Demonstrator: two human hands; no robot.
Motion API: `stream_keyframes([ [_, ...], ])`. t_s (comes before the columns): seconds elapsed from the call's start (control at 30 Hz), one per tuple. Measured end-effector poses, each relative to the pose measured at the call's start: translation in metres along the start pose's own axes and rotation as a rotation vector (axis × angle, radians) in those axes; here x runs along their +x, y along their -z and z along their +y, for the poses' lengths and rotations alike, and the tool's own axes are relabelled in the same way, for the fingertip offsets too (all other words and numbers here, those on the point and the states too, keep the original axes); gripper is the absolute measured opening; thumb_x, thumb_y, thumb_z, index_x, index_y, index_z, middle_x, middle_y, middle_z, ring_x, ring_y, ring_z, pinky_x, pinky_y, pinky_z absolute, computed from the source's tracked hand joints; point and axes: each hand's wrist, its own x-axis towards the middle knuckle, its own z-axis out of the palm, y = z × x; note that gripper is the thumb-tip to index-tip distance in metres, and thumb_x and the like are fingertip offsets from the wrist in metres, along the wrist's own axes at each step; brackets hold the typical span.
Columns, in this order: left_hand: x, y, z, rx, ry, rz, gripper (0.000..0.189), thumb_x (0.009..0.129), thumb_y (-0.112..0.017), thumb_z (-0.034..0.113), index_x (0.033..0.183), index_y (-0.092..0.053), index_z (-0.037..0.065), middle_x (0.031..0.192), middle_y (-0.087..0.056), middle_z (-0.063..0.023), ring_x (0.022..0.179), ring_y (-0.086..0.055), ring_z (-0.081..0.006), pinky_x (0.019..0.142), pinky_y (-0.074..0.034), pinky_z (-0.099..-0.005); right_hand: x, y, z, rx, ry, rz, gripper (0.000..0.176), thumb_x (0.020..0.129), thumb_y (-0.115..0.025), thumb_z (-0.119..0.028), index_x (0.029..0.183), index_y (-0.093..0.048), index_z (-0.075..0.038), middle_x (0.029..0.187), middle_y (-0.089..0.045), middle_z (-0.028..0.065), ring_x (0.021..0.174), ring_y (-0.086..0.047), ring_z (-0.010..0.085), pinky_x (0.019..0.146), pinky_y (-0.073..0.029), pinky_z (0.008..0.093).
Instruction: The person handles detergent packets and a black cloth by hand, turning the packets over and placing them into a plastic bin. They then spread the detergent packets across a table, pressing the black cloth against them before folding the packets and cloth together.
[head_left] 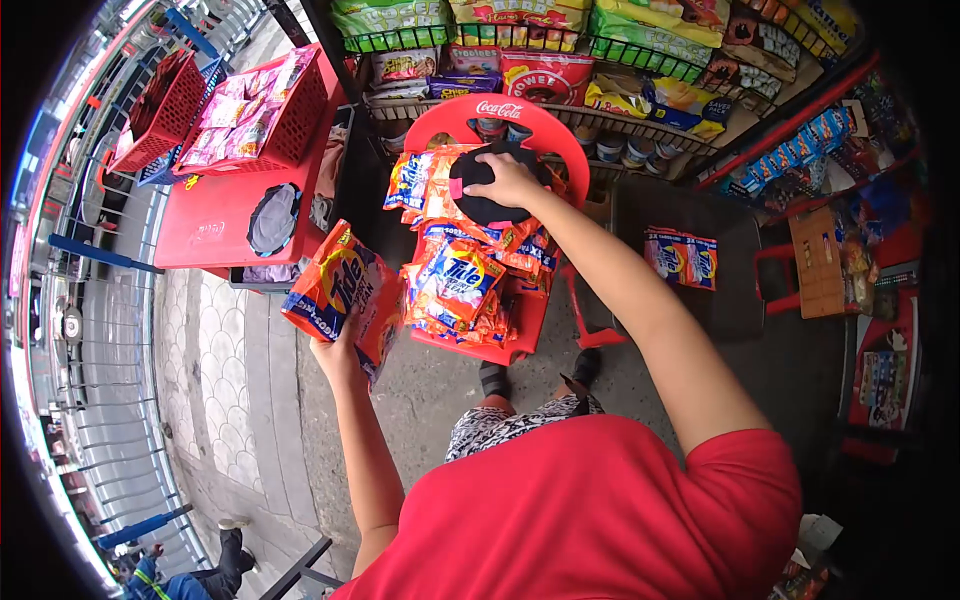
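Observation:
My left hand [337, 352] grips an orange Tide detergent pack [345, 290], holding it up to the left of the red chair [560, 145]. On the chair seat sits a heap of Tide packs [460, 280], orange with blue and yellow lettering. Over the back of this heap, my right hand [505, 185] is closed on a round black cloth [490, 208] with a pink tab. The cloth covers some of the packs beneath it, and part of my fingers' grip is hidden.
A red table [215, 225] at left carries a grey round cloth [273, 220] and a red basket [250, 115] of pink packets. Shelves with snack bags [545, 78] stand behind the chair. Two joined Tide packs [682, 257] lie on a dark seat at right.

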Motion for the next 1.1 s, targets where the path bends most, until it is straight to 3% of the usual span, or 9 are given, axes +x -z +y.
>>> stream_keyframes([
  [0.07,0.001,0.021,-0.002,0.164,-0.047,0.086,0.033,0.070,-0.062,-0.002,0.101,-0.051,-0.005,0.095,-0.057,-0.0092,0.081,-0.057,-0.0150,0.072,-0.046,-0.0272,-0.005,-0.022,-0.011,-0.187,-0.197,-0.004,0.071,0.060,-0.067,-0.047,0.122,-0.039,-0.023,0.126,-0.033,0.0065,0.116,-0.031,0.0284,0.088,-0.029,0.0549],
  [0.33,-0.018,0.022,0.020,-0.061,0.114,0.107,0.027,0.073,-0.062,0.003,0.097,-0.052,-0.003,0.087,-0.058,-0.0060,0.074,-0.057,-0.0114,0.067,-0.046,-0.0249,-0.009,-0.053,0.023,-0.132,0.011,0.444,0.030,0.069,-0.064,-0.033,0.094,-0.053,-0.020,0.100,-0.051,0.0008,0.098,-0.045,0.0242,0.076,-0.035,0.0481],
  [0.4,-0.016,0.020,0.019,-0.076,0.161,0.089,0.026,0.077,-0.060,0.008,0.099,-0.050,-0.002,0.086,-0.058,-0.0064,0.074,-0.058,-0.0129,0.067,-0.047,-0.0267,-0.008,-0.036,0.030,0.428,-0.021,0.463,0.031,0.076,-0.058,-0.029,0.101,-0.052,-0.011,0.103,-0.055,0.0049,0.095,-0.051,0.0243,0.081,-0.039,0.0319],
  [0.5,-0.015,-0.004,0.025,-0.245,0.197,0.004,0.029,0.082,-0.054,0.017,0.104,-0.047,-0.002,0.091,-0.058,-0.0084,0.078,-0.059,-0.0156,0.069,-0.049,-0.0291,-0.043,0.017,0.011,1.691,-0.122,0.272,0.044,0.084,-0.044,-0.037,0.116,-0.045,-0.007,0.117,-0.048,0.0040,0.105,-0.047,0.0181,0.086,-0.039,0.0333],
  [0.6,-0.011,-0.035,0.035,-0.313,0.233,-0.066,0.031,0.083,-0.053,0.020,0.104,-0.047,-0.002,0.095,-0.058,-0.0094,0.081,-0.059,-0.0162,0.070,-0.049,-0.0293,-0.095,0.056,-0.026,1.858,-0.130,0.326,0.045,0.087,-0.032,-0.036,0.120,-0.040,-0.006,0.120,-0.045,0.0085,0.110,-0.044,0.0210,0.092,-0.035,0.0340],
  [0.73,-0.011,-0.081,0.044,-0.260,0.279,-0.165,0.034,0.084,-0.052,0.025,0.103,-0.047,-0.002,0.095,-0.057,-0.0098,0.081,-0.059,-0.0165,0.071,-0.049,-0.0290,-0.149,0.068,-0.078,1.657,0.296,0.139,0.039,0.086,-0.041,-0.029,0.118,-0.041,-0.006,0.124,-0.039,0.0094,0.114,-0.038,0.0192,0.093,-0.031,0.0293],
  [0.8,-0.018,-0.102,0.048,-0.299,0.256,-0.296,0.034,0.084,-0.051,0.028,0.104,-0.047,0.000,0.096,-0.057,-0.0077,0.083,-0.058,-0.0147,0.073,-0.048,-0.0269,-0.168,0.059,-0.098,0.696,0.556,0.250,0.056,0.076,-0.054,-0.043,0.122,-0.040,-0.015,0.136,-0.015,0.0151,0.124,-0.019,0.0334,0.097,-0.023,0.0442],
  [0.87,-0.028,-0.113,0.031,-0.414,0.204,-0.368,0.032,0.085,-0.049,0.027,0.104,-0.048,0.001,0.096,-0.056,-0.0060,0.087,-0.056,-0.0126,0.075,-0.045,-0.0249,-0.173,0.036,-0.113,0.018,0.559,0.544,0.072,0.063,-0.057,-0.061,0.124,-0.038,-0.029,0.134,-0.016,0.0202,0.119,-0.015,0.0508,0.093,-0.015,0.0586],
  [1.1,-0.036,-0.130,0.064,-0.309,0.252,-0.499,0.028,0.085,-0.051,0.028,0.100,-0.046,0.005,0.091,-0.056,-0.0054,0.077,-0.058,-0.0127,0.067,-0.048,-0.0240,-0.129,0.088,-0.105,0.579,0.543,0.553,0.043,0.080,-0.054,-0.029,0.119,-0.045,-0.013,0.124,-0.035,0.0179,0.113,-0.039,0.0318,0.091,-0.035,0.0347],
])
